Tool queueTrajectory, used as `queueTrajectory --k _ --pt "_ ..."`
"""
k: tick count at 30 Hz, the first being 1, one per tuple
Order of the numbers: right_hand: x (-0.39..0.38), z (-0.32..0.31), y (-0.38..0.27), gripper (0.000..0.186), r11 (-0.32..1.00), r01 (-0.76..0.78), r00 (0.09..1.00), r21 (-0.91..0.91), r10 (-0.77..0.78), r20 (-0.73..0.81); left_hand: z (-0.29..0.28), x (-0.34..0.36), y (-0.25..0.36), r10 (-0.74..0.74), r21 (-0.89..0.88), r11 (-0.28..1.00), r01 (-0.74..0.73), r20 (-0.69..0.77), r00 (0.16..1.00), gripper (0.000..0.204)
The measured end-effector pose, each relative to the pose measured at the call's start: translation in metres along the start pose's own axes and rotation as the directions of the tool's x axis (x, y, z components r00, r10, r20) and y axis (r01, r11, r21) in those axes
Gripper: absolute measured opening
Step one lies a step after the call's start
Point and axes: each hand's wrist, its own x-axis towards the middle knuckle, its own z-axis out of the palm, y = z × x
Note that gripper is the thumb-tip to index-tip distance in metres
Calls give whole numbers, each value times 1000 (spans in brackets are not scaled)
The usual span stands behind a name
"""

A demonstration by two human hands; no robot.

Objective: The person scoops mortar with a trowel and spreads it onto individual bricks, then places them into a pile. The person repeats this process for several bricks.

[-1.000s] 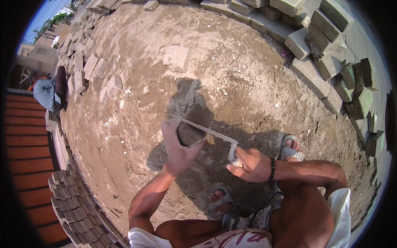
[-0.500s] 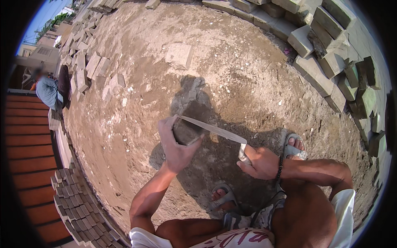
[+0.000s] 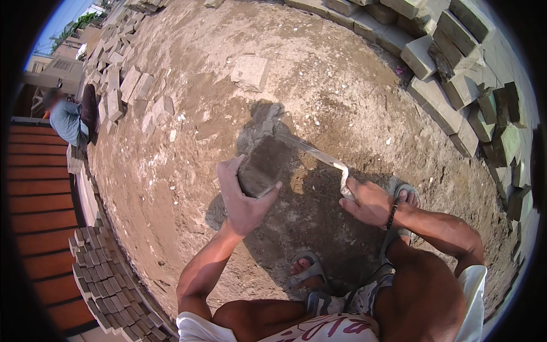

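My left hand (image 3: 242,205) grips a grey paving block (image 3: 264,168) by its near end, thumb on one side and fingers on the other. The block is tilted, with one broad, dirty face towards me. In my right hand (image 3: 371,204) is a trowel (image 3: 314,151), held by its pale, bent handle end. Its thin blade shows nearly edge-on and points left, its tip close to the block's far right corner. Whether tip and block touch I cannot tell. My shadow lies on the bare earth (image 3: 194,165) around both hands.
A loose block (image 3: 250,73) lies ahead on the dirt. Stacked blocks (image 3: 436,108) line the right; scattered ones (image 3: 130,85) lie far left, near a seated person (image 3: 67,121). A neat block pile (image 3: 111,279) stands beside an orange slatted gate (image 3: 45,211). My sandalled feet (image 3: 307,268) are close in.
My right hand has moved slightly up and right with the trowel. The blade has swung from the block's near-left edge towards its far right corner, uncovering the face. My left hand keeps its grip.
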Motion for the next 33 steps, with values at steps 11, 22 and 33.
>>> queueTrajectory --k 11,22,33 --pt "0 0 -4 32 986 133 981 -98 -145 -130 0 0 -5 -91 -157 982 100 63 994 78" --pt "-21 -34 47 41 866 484 853 -126 -499 -153 -6 3 -37 -212 -728 188 659 625 751 91" --pt "31 -36 30 31 887 171 982 -429 -189 1 0 11 -19 64 -565 208 798 822 566 96"
